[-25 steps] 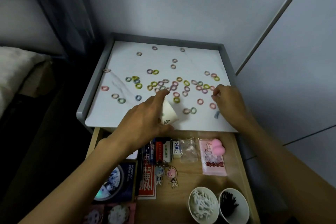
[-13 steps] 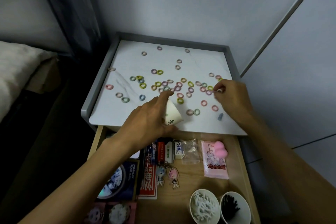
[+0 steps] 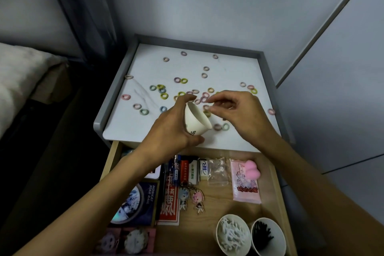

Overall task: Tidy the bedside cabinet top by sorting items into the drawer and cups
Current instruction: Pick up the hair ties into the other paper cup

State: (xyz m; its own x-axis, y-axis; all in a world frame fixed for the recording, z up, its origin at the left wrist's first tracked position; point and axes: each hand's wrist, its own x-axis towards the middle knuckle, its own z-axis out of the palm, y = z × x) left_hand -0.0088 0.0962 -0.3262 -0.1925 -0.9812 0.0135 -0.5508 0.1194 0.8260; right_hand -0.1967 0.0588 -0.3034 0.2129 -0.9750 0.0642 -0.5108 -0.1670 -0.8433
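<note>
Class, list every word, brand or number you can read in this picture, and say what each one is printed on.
"HONKAI STAR RAIL": on the dark box in the drawer.
Blue letters on the white eraser: blurred, perhaps "AIR".
Red booklet: large characters, too blurred to read.
Pink packet: red print, too blurred.
Pen: label too small.
Cup: a leaf sprig only, no words.

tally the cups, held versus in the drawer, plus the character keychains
paper cup in the left hand: 1
cups in the drawer: 2
character keychains: 2
total: 5
</note>
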